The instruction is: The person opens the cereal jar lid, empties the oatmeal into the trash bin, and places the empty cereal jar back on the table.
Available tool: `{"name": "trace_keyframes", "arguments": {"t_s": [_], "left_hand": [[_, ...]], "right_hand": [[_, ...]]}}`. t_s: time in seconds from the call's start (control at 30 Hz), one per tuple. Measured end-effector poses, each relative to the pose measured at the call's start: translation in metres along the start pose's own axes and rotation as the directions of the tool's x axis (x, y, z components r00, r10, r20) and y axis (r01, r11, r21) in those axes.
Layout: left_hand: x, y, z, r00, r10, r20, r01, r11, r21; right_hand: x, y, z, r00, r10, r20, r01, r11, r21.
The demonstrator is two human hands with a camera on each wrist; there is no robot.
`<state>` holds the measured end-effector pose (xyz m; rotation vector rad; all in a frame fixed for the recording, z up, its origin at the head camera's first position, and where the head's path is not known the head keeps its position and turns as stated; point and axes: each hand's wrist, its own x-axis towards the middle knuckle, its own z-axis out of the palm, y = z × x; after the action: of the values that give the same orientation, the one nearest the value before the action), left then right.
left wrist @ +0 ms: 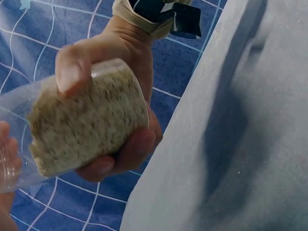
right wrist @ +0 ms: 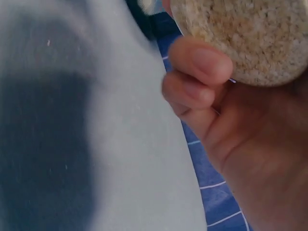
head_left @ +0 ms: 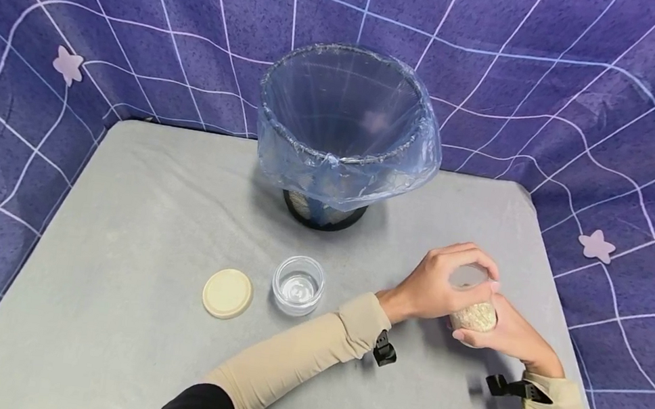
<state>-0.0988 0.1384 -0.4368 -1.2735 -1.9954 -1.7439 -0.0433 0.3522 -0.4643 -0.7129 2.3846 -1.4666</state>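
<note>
Over the right side of the table, both hands hold a clear jar (head_left: 475, 316) partly filled with pale, oat-like flakes. My right hand (head_left: 511, 331) grips the filled lower part, its thumb and fingers wrapped round the wall in the left wrist view. My left hand (head_left: 447, 280) curls over the upper end. The jar is tilted in the left wrist view, the flakes (left wrist: 89, 120) packed towards its base. In the right wrist view the round base (right wrist: 260, 43) shows above the right hand's curled fingers (right wrist: 204, 62). The left palm's contact is hidden.
An open, clear, round container (head_left: 297, 288) stands mid-table, with a cream disc-shaped lid (head_left: 227, 293) lying to its left. Behind them is a mesh bin (head_left: 326, 212) lined with a blue plastic bag (head_left: 346, 173). A purple gridded curtain (head_left: 201, 32) surrounds the grey-covered table (head_left: 109, 287).
</note>
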Motion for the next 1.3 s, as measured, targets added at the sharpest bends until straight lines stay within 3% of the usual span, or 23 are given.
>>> {"name": "trace_keyframes", "arguments": {"t_s": [0.13, 0.33, 0.67, 0.93, 1.13, 1.3], "left_hand": [[0.001, 0.001, -0.001, 1.0, 0.015, -0.002, -0.015, 1.0, 0.006], [0.003, 0.001, 0.0, 1.0, 0.013, 0.001, -0.013, 0.999, 0.033], [0.002, 0.0, 0.001, 0.999, -0.016, -0.035, 0.018, 0.998, 0.052], [0.001, -0.001, 0.002, 0.998, -0.055, -0.042, 0.059, 0.993, 0.106], [-0.001, -0.002, 0.004, 0.995, -0.088, -0.054, 0.095, 0.986, 0.14], [-0.002, -0.003, 0.006, 0.988, -0.107, -0.114, 0.123, 0.981, 0.149]], "right_hand": [[0.001, -0.001, -0.002, 0.998, 0.011, 0.056, -0.015, 0.997, 0.073], [0.001, -0.001, 0.002, 1.0, 0.016, 0.017, -0.017, 0.997, 0.071], [0.002, -0.007, 0.009, 0.984, 0.08, -0.161, -0.102, 0.985, -0.136], [0.002, -0.01, 0.014, 0.971, 0.11, -0.211, -0.144, 0.977, -0.157], [0.003, -0.007, 0.016, 0.965, 0.084, -0.247, -0.129, 0.977, -0.172], [0.005, -0.004, 0.017, 0.945, 0.049, -0.324, -0.159, 0.933, -0.322]]}}
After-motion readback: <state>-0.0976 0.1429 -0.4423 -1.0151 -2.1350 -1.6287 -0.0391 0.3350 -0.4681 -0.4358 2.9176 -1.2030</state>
